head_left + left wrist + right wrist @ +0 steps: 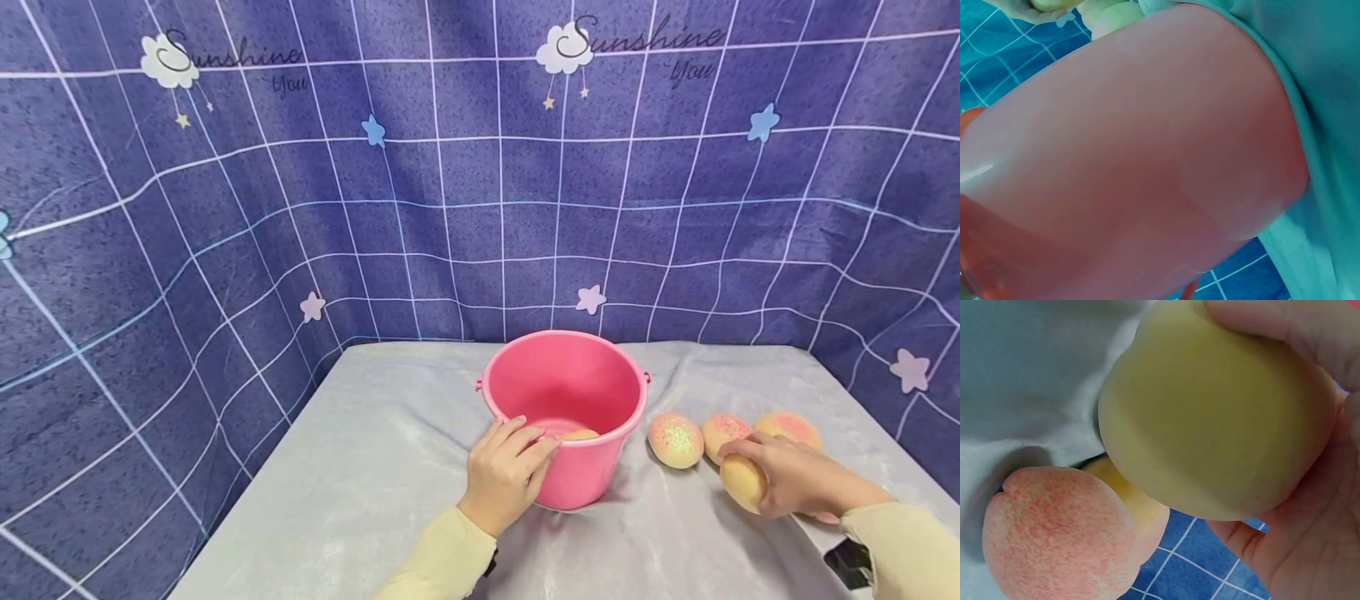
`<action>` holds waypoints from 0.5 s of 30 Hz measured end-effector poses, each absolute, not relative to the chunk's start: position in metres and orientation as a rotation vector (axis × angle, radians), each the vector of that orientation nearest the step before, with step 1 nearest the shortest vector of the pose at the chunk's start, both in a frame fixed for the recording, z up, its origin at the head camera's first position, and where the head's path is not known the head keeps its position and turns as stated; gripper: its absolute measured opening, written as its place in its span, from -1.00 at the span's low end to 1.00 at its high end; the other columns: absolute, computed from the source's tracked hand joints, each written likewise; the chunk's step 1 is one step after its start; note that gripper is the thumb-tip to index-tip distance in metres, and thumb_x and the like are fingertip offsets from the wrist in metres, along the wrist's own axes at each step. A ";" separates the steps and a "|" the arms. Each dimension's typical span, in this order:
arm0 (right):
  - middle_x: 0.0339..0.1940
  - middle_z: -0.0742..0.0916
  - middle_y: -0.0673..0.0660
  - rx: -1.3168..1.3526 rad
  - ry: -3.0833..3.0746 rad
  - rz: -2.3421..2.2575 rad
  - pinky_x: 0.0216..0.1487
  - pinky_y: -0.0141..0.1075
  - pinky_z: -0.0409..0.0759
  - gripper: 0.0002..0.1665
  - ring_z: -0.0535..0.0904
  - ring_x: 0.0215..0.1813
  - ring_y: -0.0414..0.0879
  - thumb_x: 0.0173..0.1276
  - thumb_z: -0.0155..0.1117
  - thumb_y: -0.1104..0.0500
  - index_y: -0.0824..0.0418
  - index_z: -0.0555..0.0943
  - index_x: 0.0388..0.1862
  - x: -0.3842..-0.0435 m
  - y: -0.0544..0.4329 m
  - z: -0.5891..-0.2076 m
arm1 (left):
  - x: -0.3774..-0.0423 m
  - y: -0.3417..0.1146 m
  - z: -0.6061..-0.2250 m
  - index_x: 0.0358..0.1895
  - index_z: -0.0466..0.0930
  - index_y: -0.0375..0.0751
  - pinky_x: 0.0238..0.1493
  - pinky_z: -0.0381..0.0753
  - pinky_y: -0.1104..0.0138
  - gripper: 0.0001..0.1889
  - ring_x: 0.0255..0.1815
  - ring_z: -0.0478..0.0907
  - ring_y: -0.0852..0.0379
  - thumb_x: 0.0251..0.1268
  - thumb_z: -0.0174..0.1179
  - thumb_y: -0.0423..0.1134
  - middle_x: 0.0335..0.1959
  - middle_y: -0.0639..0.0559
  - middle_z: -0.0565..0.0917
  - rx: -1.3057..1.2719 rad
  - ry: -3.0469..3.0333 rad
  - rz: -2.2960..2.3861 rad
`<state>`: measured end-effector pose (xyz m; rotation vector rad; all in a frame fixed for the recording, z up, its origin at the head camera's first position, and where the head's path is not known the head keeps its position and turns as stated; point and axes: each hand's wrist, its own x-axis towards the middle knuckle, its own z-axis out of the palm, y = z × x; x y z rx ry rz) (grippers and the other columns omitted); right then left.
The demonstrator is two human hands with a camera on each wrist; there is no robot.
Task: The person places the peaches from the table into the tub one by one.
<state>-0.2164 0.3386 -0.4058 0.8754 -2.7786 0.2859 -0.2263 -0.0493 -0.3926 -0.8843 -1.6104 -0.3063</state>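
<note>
Gripping the bucket at its edge, the left hand apparently steadied it. The right hand clamped its fingers round a peach, right of the bucket near other peaches, presumably against slipping.

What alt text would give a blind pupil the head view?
A person's right hand grips a round yellow peach; the left hand holds the near rim of a round pink plastic bucket. Rounded pink-and-yellow peaches lie right of the bucket on grey cloth.

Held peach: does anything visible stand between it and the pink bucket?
Yes: in the head view, one speckled peach lies between the held peach and the pink bucket, whose wall would likely also need clearing.
</note>
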 end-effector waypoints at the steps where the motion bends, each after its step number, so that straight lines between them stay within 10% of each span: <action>1: -0.26 0.57 0.05 0.871 -2.782 0.287 -0.45 -0.26 0.39 -0.20 0.47 -0.36 -0.13 -0.62 0.53 0.22 0.11 0.55 -0.15 -0.216 0.339 -0.406 | -0.226 -0.049 -0.392 -0.37 0.76 -0.02 -0.21 0.62 0.14 -0.72 -0.27 0.65 0.03 0.40 0.04 -0.17 -0.38 0.10 0.70 -0.885 -1.615 -0.305; 15: -0.29 0.55 -0.01 0.889 -2.743 0.272 -0.47 -0.29 0.37 -0.18 0.46 -0.39 -0.19 -0.62 0.54 0.20 0.12 0.54 -0.13 -0.215 0.341 -0.411 | -0.225 -0.051 -0.391 -0.34 0.76 -0.01 -0.21 0.63 0.14 -0.71 -0.26 0.65 0.04 0.42 0.02 -0.14 -0.37 0.11 0.70 -0.881 -1.644 -0.293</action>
